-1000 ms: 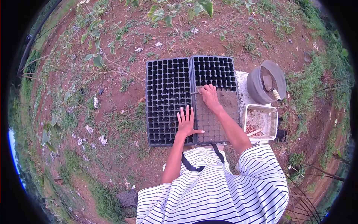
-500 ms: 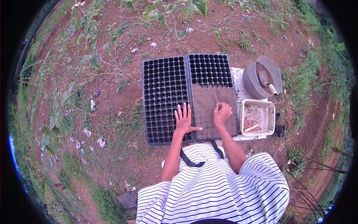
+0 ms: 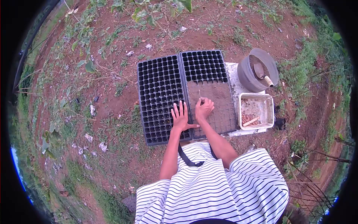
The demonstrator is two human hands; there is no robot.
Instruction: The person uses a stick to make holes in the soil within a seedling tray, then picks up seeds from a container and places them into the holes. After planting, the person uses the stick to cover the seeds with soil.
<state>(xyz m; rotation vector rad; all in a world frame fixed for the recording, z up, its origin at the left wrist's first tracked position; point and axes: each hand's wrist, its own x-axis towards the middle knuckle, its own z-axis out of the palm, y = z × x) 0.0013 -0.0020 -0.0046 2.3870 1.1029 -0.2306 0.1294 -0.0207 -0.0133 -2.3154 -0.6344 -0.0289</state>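
Observation:
Two black cell trays lie side by side. The left tray (image 3: 158, 80) has empty cells. In the right tray (image 3: 203, 63) the far cells are empty and brown soil (image 3: 220, 97) fills the nearer part. My left hand (image 3: 180, 120) rests with fingers spread on the left tray's near right part, its thumb reaching over the right tray. Above the soil, near that tray's left side, my right hand (image 3: 203, 108) holds a thin stick (image 3: 199, 93) upright between its fingers; the stick's lower end is hard to make out.
A grey bucket (image 3: 244, 76) with soil and a trowel (image 3: 258, 70) stands on a white board (image 3: 232, 76) at right. Nearer is a cream basket (image 3: 272, 112) holding small reddish pieces and a flat stick (image 3: 251, 121). Leafy plants (image 3: 89, 66) grow beyond and left.
My right hand has moved left across the soil with the stick, closer to my left hand. My left hand keeps its place on the tray. The view has shifted and turned slightly.

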